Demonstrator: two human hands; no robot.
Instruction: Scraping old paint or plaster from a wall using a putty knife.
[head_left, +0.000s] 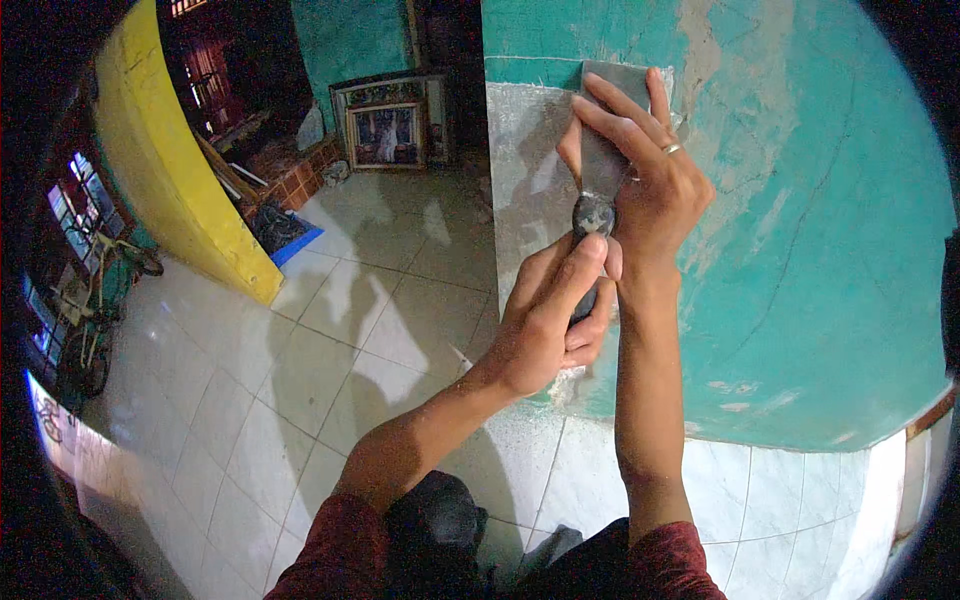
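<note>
My left hand is closed around the dark handle of a scraper or putty knife, its thumb on top near the blade. The wide grey metal blade points up and lies against the green painted wall. My right hand, with a ring on one finger, lies over the blade with its fingers spread across it. Left of the blade, a grey bare strip of wall shows beside the corner edge, under a thin pale line. Part of the handle is hidden by my left fingers.
Pale floor tiles run below and left of the wall. A yellow pillar or wall edge stands at left, beside a blue sheet with dark material. Framed pictures lean at the back. A bicycle stands at far left.
</note>
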